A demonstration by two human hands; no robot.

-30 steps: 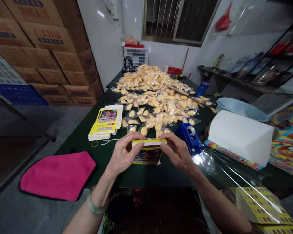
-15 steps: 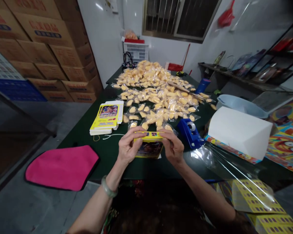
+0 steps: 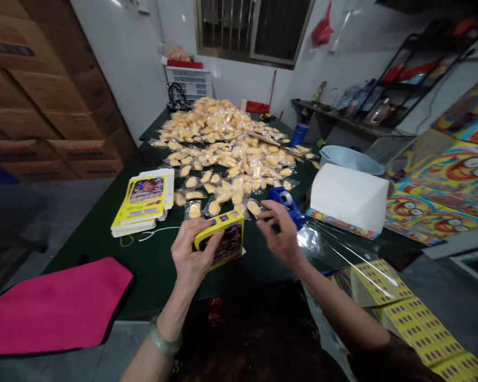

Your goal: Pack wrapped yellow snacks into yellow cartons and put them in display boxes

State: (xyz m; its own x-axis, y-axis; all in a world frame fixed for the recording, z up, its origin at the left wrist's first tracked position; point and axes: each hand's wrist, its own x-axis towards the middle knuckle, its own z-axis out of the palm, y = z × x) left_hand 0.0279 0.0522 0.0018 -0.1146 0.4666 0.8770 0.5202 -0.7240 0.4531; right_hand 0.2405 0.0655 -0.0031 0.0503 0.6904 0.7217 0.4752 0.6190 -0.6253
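A small yellow printed box (image 3: pixel 229 239) stands upright near the table's front edge, its top closed. My left hand (image 3: pixel 193 249) grips its left end, thumb on the near face and fingers over the top. To the right of the box, my right hand (image 3: pixel 279 233) is apart from it, fingers spread and holding nothing I can see. Just beyond that hand is a blue tape dispenser (image 3: pixel 292 211) with a roll of clear tape (image 3: pixel 287 198). Left of my left hand lies a stack of flattened yellow cartons (image 3: pixel 141 204).
Clear-wrapped yellow pieces (image 3: pixel 231 159) heap over the table's middle and back. An open carton (image 3: pixel 348 199) with a white inside stands right, before a light-blue basin (image 3: pixel 350 159). Yellow printed boxes (image 3: pixel 418 318) sit lower right. A pink cloth (image 3: pixel 63 302) hangs at the left edge.
My right hand has let go of the box and moved right towards the tape dispenser. The left hand still holds the box, now turned at an angle. My view has swung to the right.
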